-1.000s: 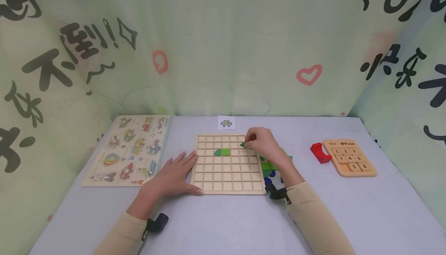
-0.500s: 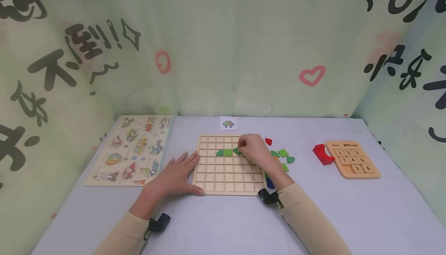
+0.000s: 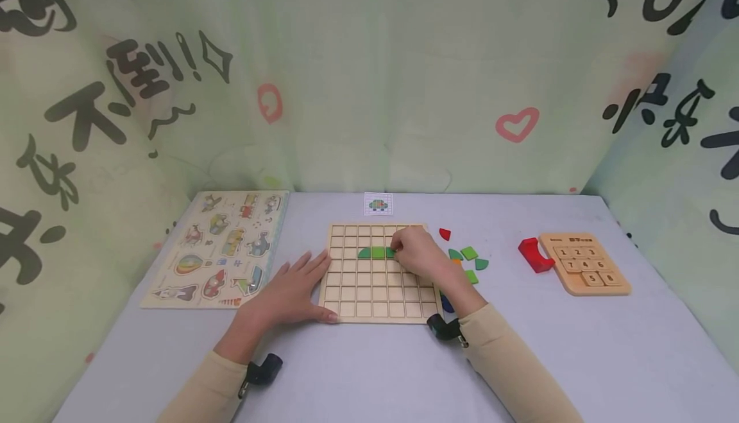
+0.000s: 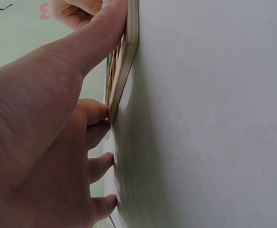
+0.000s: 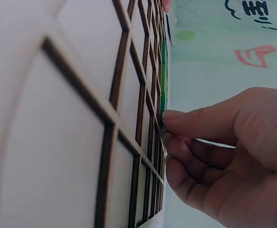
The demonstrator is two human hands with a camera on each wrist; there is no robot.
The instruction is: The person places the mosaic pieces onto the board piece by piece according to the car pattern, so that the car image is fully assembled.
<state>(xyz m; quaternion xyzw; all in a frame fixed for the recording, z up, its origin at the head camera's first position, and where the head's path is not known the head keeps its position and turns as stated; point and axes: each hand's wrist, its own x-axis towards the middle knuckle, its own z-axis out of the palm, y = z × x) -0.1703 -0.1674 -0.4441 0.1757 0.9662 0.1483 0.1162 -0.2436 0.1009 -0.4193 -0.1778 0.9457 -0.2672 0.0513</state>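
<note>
A wooden grid board (image 3: 378,288) lies flat on the table. In its third row sit a green quarter-round piece (image 3: 364,253) and a green square (image 3: 377,253). Right beside them my right hand (image 3: 399,251) pinches a third green piece (image 3: 390,252) down into a cell. The right wrist view shows the fingertips (image 5: 172,115) closed on that piece against the board (image 5: 81,95). My left hand (image 3: 294,285) lies flat on the table, with its fingers against the board's left edge. The thumb (image 4: 105,28) runs along the board's rim (image 4: 128,52).
Loose red (image 3: 444,234), green (image 3: 469,253) and blue (image 3: 446,304) pieces lie right of the board. A small pattern card (image 3: 378,204) sits behind it. An animal puzzle board (image 3: 222,246) lies at the left, and a number board (image 3: 583,262) with a red block (image 3: 534,255) at the right.
My right hand carried the green piece left and down from the board's upper right to the cell beside the two green pieces. The left hand stayed put.
</note>
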